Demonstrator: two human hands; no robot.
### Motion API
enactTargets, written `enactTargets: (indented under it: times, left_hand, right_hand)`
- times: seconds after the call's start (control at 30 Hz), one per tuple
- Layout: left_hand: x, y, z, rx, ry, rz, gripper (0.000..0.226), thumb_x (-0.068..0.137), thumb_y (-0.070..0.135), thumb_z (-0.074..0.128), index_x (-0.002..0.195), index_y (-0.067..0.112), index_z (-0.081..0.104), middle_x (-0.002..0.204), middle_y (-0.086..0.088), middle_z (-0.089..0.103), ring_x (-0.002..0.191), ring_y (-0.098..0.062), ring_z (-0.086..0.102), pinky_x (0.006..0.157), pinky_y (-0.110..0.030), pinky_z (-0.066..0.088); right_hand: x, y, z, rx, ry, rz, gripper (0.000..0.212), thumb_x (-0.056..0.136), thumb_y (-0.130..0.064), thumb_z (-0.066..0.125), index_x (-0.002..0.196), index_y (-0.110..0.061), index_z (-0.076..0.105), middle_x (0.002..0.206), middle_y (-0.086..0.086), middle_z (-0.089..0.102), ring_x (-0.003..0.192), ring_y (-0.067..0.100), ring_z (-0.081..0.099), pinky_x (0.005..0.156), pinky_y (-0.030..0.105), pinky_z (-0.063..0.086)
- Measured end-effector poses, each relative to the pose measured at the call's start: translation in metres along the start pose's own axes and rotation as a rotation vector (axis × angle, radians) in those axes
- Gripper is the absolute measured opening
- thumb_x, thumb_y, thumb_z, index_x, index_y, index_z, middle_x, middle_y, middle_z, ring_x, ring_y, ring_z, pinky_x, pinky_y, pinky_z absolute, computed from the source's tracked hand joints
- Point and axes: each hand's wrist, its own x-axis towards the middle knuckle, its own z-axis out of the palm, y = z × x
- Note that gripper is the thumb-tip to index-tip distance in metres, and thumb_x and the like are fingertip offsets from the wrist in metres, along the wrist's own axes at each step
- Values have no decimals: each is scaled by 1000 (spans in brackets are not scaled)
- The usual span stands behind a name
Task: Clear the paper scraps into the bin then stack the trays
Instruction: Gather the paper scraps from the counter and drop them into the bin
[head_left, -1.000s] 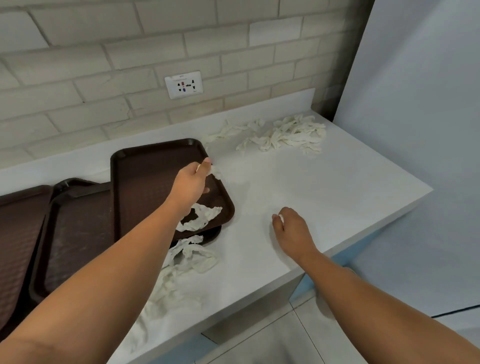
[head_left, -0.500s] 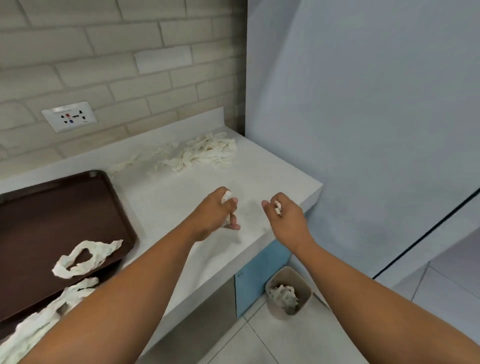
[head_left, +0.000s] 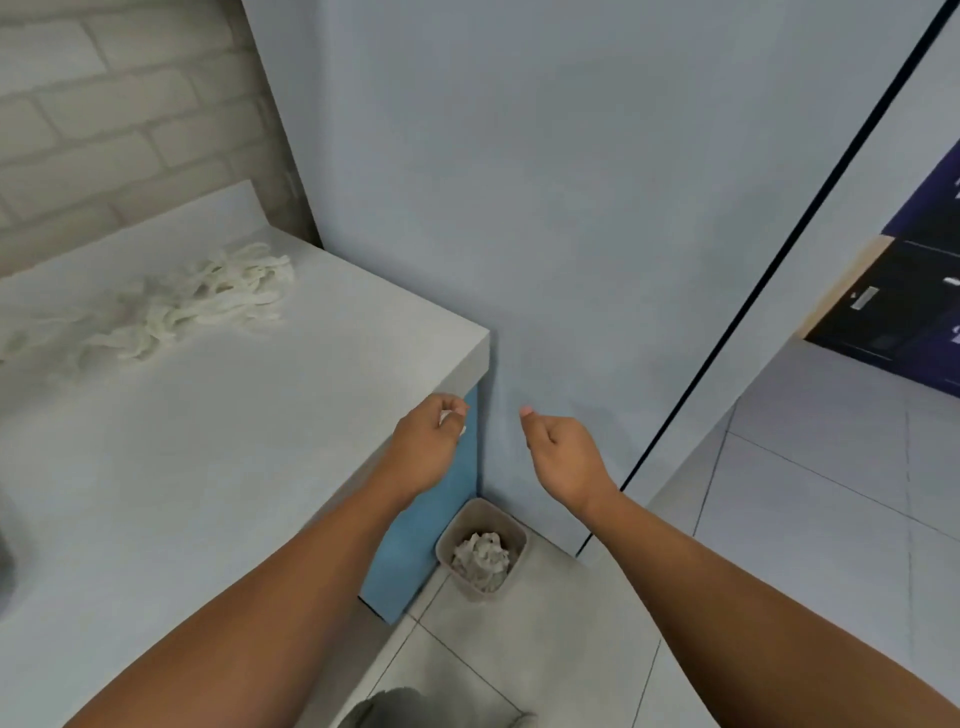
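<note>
The bin (head_left: 451, 538) is a small, open-topped container with a rounded-square rim and smooth beige walls. It stands on the floor (head_left: 545, 654), which is laid with pale grey tiles and thin dark joints. Inside the bin lies crumpled paper (head_left: 480, 558), off-white and deeply creased, filling most of the opening.

The bench (head_left: 208, 441) rises just to the left of the bin. Its top is a matt, light grey slab with a square corner. A flat blue panel (head_left: 431, 525) closes the bench side that faces the bin and stands just beside the bin's rim.

The left hand (head_left: 428, 449) is above the bin and to its left, over the bench's near corner. Its fingers are curled and pinch a small white paper scrap (head_left: 445, 418), which shows between thumb and forefinger.

The right hand (head_left: 563, 452) is above the bin and slightly to its right, clear of the bench. Its fingers are curled toward the palm with the thumb raised. The palm faces away from the camera, so whether it holds anything cannot be told.

A pile of paper scraps (head_left: 208, 299) lies on the bench top, well apart from the bin, up and to the left. The scraps are long, twisted, cream-white strips, tangled loosely together; motion blur softens their edges.

Behind the bin stands a smooth, pale blue-grey wall (head_left: 519, 208).
</note>
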Motion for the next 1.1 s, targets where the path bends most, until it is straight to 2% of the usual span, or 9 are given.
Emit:
enactTargets:
  times: [0.17, 0.23, 0.33, 0.4, 0.57, 0.73, 0.9, 1.0, 1.1]
  left_hand:
    - [19, -28, 45, 126, -185, -103, 44, 103, 40, 46, 80, 6, 63, 70, -4, 60, 51, -13, 45, 51, -27, 34]
    - [26, -44, 59, 191, -199, -137, 51, 101, 46, 47, 67, 9, 52, 64, -6, 53, 51, -16, 41, 53, -29, 32]
    - [33, -66, 78, 231, -230, -229, 54, 95, 50, 55, 56, 18, 37, 53, 2, 39, 47, -14, 35, 51, -29, 28]
    - [41, -86, 90, 246, -253, -265, 61, 95, 50, 56, 53, 11, 37, 48, 4, 36, 49, -13, 37, 50, -29, 27]
    - [69, -142, 115, 281, -224, -327, 60, 99, 45, 50, 54, 6, 43, 59, -16, 45, 66, -27, 49, 60, -31, 33]
    - [106, -224, 154, 327, -251, -372, 50, 100, 40, 46, 74, -1, 54, 96, -32, 64, 88, -41, 61, 71, -37, 44]
    - [129, -324, 200, 374, -326, -475, 54, 104, 45, 37, 104, -1, 66, 110, -26, 66, 102, -40, 61, 85, -40, 48]
    - [143, -376, 225, 314, -388, -576, 43, 104, 36, 37, 125, 5, 60, 129, -21, 60, 118, -39, 56, 101, -46, 47]
    - [157, -416, 246, 317, -454, -614, 38, 102, 21, 42, 132, 2, 55, 135, -21, 56, 125, -38, 53, 104, -46, 46]
  right_hand:
    - [2, 47, 0, -29, 8, 139, 58, 103, -40, 39, 51, -19, 26, 47, -4, 30, 48, 14, 30, 52, 32, 26]
    - [1, 65, 5, -49, 7, 197, 58, 103, -40, 38, 50, -18, 27, 47, -4, 31, 47, 14, 30, 51, 32, 24]
    - [1, 92, 18, -63, -13, 281, 60, 103, -40, 39, 48, -19, 27, 45, -3, 30, 46, 14, 30, 50, 32, 23]
    - [3, 112, 30, -69, -22, 334, 61, 102, -41, 39, 47, -19, 28, 45, -3, 31, 46, 15, 31, 50, 31, 23]
    - [15, 162, 67, -76, -50, 431, 61, 102, -41, 40, 46, -20, 28, 44, -5, 31, 46, 15, 31, 55, 31, 28]
    - [35, 226, 110, -64, -56, 530, 62, 101, -44, 40, 45, -20, 30, 46, -5, 32, 47, 16, 32, 58, 32, 31]
    - [46, 298, 155, 7, -78, 590, 59, 100, -51, 36, 52, -17, 36, 52, -4, 39, 55, 19, 40, 60, 33, 35]
    - [45, 343, 182, 121, -92, 645, 47, 99, -50, 36, 62, -22, 42, 62, -5, 45, 65, 20, 43, 66, 35, 38]
    - [42, 383, 204, 280, -122, 772, 23, 97, -35, 35, 83, -21, 46, 78, 0, 44, 68, 21, 43, 63, 38, 44]
